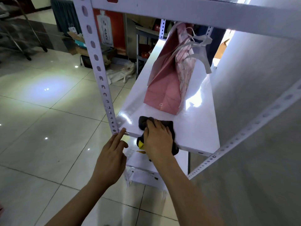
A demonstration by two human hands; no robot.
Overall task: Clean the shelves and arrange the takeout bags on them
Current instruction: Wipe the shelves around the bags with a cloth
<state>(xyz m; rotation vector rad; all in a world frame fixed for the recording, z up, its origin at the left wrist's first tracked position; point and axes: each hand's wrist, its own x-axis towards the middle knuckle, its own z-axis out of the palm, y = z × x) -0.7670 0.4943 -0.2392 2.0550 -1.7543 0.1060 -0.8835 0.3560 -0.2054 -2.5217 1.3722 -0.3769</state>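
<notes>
Left hand, fingers straight, steadies the shelf edge; right hand presses a cloth flat, wiping before the bag.

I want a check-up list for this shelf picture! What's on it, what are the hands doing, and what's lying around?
Surface: white shelf, glossy, light glare.
Job's things: pink paper bag upright on the shelf, white handles; dark cloth at the front edge.
Clutter: smudges on the lower shelf.
Hands: right hand presses the cloth flat; left hand touches the shelf corner with straight fingers.
Cables: nothing seen.
Surroundings: tiled floor, white cloth bag on it, boxes behind.
</notes>
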